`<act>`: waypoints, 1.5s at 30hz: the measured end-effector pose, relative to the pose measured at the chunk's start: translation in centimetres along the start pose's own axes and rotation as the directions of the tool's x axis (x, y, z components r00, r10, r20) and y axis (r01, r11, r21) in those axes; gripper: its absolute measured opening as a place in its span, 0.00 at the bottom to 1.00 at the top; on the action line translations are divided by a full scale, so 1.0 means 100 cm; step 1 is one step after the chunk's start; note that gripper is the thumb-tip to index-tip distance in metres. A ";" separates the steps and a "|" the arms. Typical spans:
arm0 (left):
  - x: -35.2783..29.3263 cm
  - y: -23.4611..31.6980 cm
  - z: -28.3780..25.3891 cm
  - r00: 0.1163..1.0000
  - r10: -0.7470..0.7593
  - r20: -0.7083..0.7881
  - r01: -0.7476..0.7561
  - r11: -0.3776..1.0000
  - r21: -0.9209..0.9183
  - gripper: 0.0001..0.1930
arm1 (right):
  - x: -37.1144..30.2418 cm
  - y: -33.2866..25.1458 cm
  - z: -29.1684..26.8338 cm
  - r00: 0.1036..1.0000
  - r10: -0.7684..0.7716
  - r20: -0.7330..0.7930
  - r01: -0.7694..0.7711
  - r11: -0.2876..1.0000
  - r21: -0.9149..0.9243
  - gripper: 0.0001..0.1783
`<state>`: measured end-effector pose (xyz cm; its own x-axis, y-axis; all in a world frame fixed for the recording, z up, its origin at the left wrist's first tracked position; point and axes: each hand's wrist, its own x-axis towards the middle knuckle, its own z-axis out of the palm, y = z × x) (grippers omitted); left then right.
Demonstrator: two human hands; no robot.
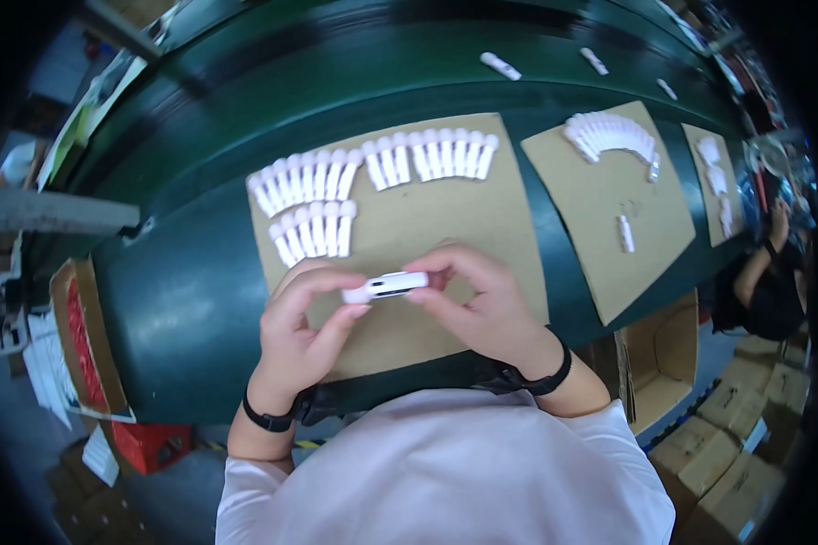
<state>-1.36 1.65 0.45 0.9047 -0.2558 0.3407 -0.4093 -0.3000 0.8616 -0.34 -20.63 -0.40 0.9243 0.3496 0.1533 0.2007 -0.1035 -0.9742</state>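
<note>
Between my two hands is a small white wand-shaped device point(396, 285) with a pale pink rounded end and a dark slot along its side. It lies nearly level above a cardboard sheet point(409, 341). My left hand point(295, 327) pinches the pink end between thumb and fingers. At the other end, the thumb and fingers of my right hand point(489, 295) close on it. Just beyond my hands, similar devices lie side by side on the sheet: an upper left row point(307, 177), an upper right row point(432, 156) and a shorter row point(314, 232) below.
On the right, a second cardboard sheet point(623, 272) bears a fanned row of devices point(613, 133) and a single one point(626, 233). More lie on the green conveyor belt point(373, 73). A box with red contents point(84, 341) stands left. Another person's hand point(779, 222) is far right.
</note>
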 end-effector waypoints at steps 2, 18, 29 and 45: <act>0.000 0.008 0.004 0.999 -0.051 -0.010 0.050 0.999 -0.010 0.12 | -0.003 -0.001 -0.004 0.999 -0.046 -0.008 0.046 0.999 0.002 0.12; 0.024 0.061 0.056 0.978 0.136 0.158 -0.152 0.984 0.095 0.12 | -0.038 -0.001 -0.053 0.904 -0.419 -0.084 0.408 0.904 -0.127 0.17; 0.014 0.090 0.089 0.987 -0.055 0.149 0.068 0.994 -0.085 0.15 | -0.065 0.004 -0.084 0.791 -0.604 -0.098 0.588 0.794 -0.151 0.18; 0.020 0.073 0.081 0.994 0.081 0.076 -0.083 0.996 0.022 0.14 | -0.065 -0.020 -0.092 0.880 -0.474 0.018 0.401 0.724 -0.562 0.15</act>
<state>-3.54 -8.46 4.38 0.8570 -0.3480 0.3800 -0.4854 -0.2977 0.8220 -3.74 -31.30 2.11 0.7127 0.3736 0.5937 0.6983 -0.4578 -0.5503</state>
